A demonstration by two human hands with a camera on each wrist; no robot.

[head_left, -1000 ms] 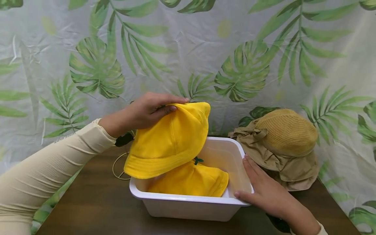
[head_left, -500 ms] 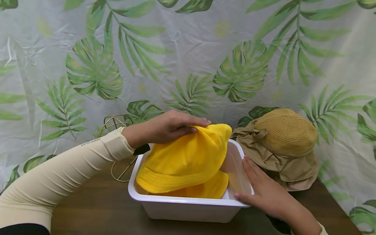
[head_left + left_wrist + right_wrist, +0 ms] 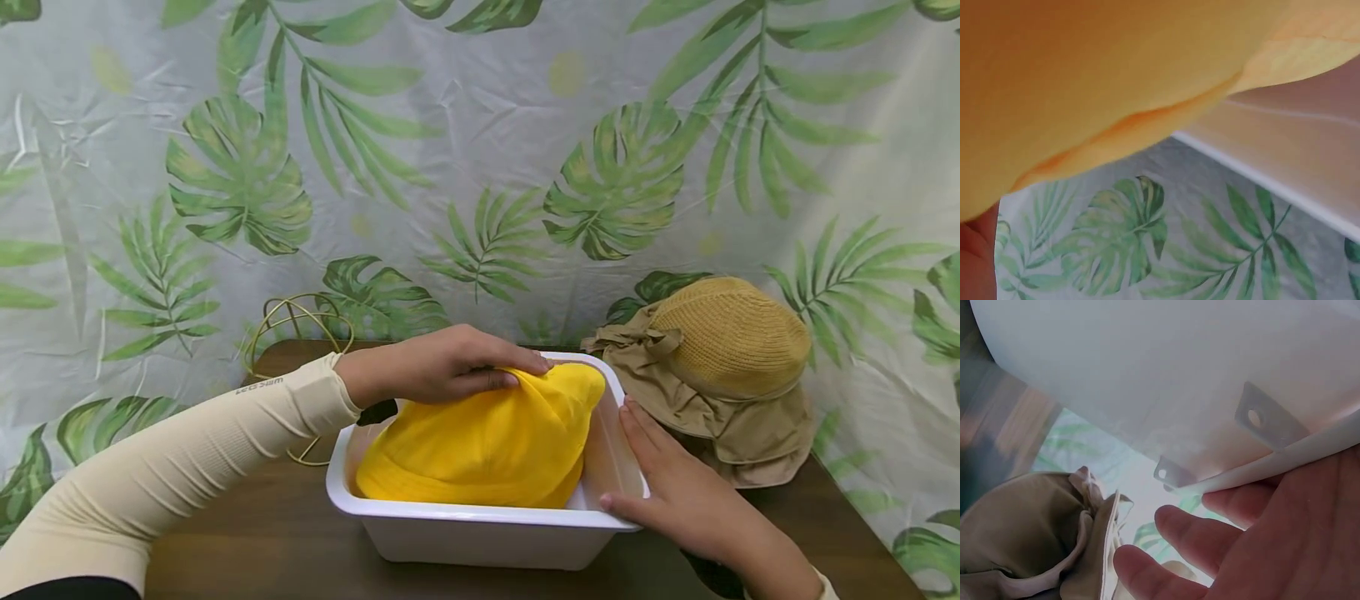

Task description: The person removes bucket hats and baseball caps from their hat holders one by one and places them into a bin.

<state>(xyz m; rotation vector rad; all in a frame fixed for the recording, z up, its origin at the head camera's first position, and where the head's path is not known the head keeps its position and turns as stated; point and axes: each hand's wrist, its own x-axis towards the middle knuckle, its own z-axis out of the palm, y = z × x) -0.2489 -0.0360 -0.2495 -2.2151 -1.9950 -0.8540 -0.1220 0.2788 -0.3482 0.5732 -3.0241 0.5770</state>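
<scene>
I find the yellow hat point(image 3: 487, 442) inside the white tub point(image 3: 487, 542), crown uppermost, with its lower edge partly hidden behind the tub's front wall; whether it bears on the tub floor I cannot establish. The left hand point(image 3: 457, 367) grips the hat near the top of the crown, thumb on the near side, the cloth drawn into folds at the pinch. In my left wrist view the yellow fabric fills the upper part, and the white rim runs obliquely beside it. The right hand point(image 3: 678, 487) is at the tub's right end: its fingers are extended and apart along the outer side, and the thumb lies at the near corner of the rim. My right wrist view shows the tub's outer wall with two holed tabs point(image 3: 1266, 419) under the rim. To the right, just beyond the tub and right hand, I note a straw hat point(image 3: 738, 342) with a crocheted crown, a wide tan cloth brim and a tied bow. To the left, behind the forearm, I record a gold wire item point(image 3: 300, 307), partly obscured. A cream sleeve point(image 3: 217, 450) covers the left arm. All stand on a dark wood-grain desk point(image 3: 247, 533), backed by a pale, creased curtain point(image 3: 487, 125) printed with green leaves.
</scene>
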